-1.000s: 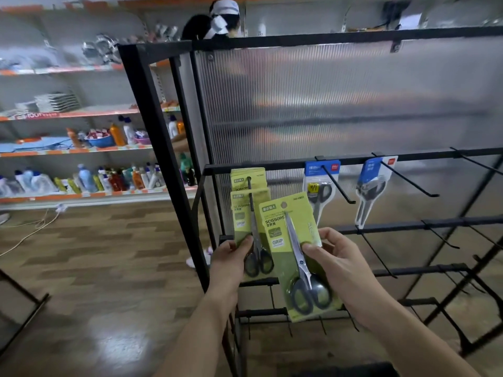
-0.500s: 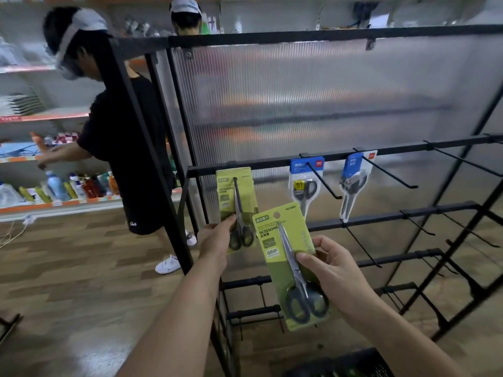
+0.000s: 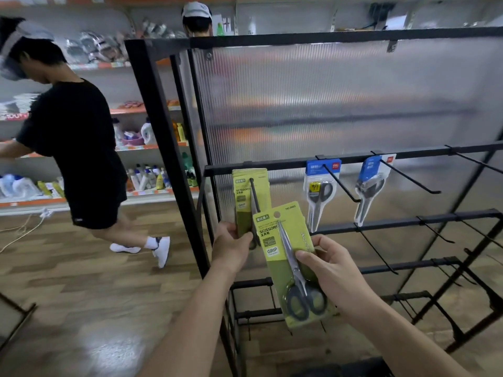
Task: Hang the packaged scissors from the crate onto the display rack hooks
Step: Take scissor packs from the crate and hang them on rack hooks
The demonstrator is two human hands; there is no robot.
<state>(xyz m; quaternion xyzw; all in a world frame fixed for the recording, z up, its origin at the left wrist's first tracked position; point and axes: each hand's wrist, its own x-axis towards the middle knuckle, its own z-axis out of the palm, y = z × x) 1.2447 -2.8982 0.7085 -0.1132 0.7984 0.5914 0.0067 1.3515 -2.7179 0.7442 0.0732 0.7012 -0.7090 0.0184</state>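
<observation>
Your right hand grips a green pack of scissors by its right edge, thumb laid across the front and fingers curled behind, holding it upright with a slight tilt. Your left hand pinches the lower part of the hung green packs, which are already threaded on the leftmost hook of the display rack. The held pack sits just in front of and below those hung ones, its round hang hole at the top and not yet on the hook. This looks like the threading step: the next move likely calls for raising the pack, lining the hole up with the hook's tip and sliding it back against the others while the left hand steadies them. To the right on the same bar hang two blue scissor packs, each on its own long hook, and lower bars carry bare hooks. A dark edge at the bottom of the view may be the crate; you cannot tell. Beyond the rack's left post another person in black stands at shelves of bottles.
</observation>
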